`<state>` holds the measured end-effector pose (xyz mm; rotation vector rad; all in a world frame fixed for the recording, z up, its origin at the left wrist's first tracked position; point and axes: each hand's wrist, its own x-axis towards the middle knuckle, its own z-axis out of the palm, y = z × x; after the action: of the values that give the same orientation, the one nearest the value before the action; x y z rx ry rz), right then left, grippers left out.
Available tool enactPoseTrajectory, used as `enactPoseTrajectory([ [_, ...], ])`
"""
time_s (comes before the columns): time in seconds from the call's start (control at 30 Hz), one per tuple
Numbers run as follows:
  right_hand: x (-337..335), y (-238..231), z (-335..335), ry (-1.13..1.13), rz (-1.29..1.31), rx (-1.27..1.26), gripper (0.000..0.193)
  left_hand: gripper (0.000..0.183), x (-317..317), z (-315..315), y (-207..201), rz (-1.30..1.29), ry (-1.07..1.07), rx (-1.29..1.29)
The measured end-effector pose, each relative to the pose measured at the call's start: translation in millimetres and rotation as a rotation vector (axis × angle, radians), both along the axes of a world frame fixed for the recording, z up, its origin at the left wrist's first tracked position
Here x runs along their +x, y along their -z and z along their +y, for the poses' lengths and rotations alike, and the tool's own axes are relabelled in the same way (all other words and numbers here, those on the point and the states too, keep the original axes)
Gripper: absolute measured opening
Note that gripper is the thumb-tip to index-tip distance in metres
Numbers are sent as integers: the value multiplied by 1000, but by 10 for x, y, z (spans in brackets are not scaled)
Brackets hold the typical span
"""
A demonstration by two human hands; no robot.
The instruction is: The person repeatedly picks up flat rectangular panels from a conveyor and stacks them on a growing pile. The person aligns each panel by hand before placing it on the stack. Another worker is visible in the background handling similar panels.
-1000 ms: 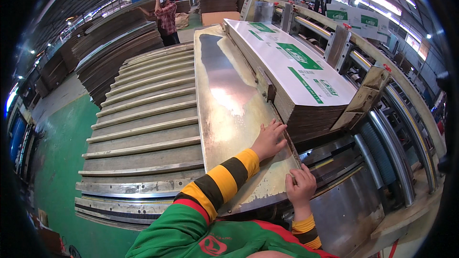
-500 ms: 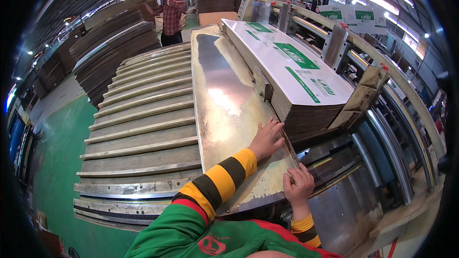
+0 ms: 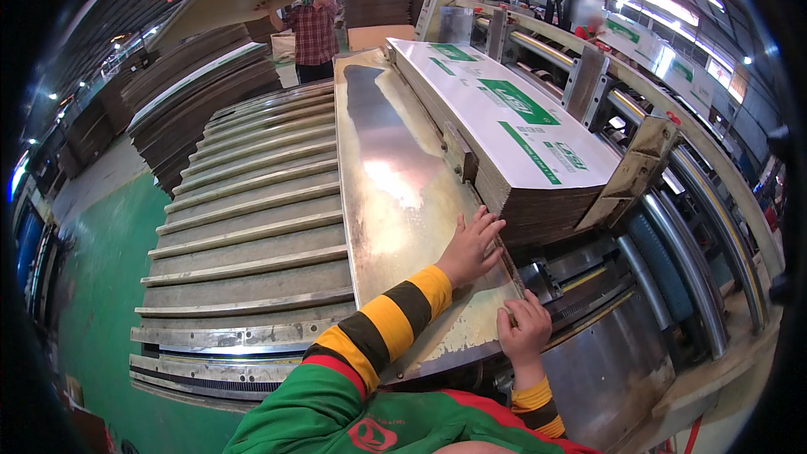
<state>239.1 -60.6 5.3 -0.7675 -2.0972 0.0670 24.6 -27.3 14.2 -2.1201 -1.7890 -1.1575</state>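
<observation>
My left hand [image 3: 473,248] lies with its fingers spread on the right edge of a long, worn metal plate [image 3: 437,328], fingertips close to the near corner of a stack. That stack is of printed cardboard sheets [image 3: 555,193], white on top with green panels, brown at the sides. Lower on the same edge rests my right hand [image 3: 525,332], its fingers loosely bent and the thumb apart from them. Neither hand visibly holds anything. A small metal stop [image 3: 458,151] stands between plate and stack.
A slatted bed [image 3: 252,227] stretches left of the plate. Machine rollers [image 3: 685,261] and an upright metal bracket [image 3: 635,172] stand to the right. Beyond the bed, a person in a checked shirt [image 3: 315,34] holds up a large brown board [image 3: 227,4] beside piled cardboard [image 3: 202,80].
The far person has turned and now holds a large board raised leftward. Another person has come into sight behind the machine at the right. My hands have hardly moved.
</observation>
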Motion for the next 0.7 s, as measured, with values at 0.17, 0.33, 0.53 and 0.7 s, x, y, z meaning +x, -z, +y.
enactPoseTrajectory([
  [0.17, 4, 11, 0, 6, 5, 9, 13, 52, -47, 1, -11, -76, -7, 53],
  [0.33, 8, 12, 8, 0, 30, -18, 13, 48, -97, -57, -165, -125, 6, 226],
  [0.53, 8, -12, 5, 14, 3, -16, 12, 46, -312, -399, -486, -242, 26, 604],
  [0.7, -6, -20, 17, 0, 14, 22, 14, 42, -869, -829, -528, -639, -148, 973],
])
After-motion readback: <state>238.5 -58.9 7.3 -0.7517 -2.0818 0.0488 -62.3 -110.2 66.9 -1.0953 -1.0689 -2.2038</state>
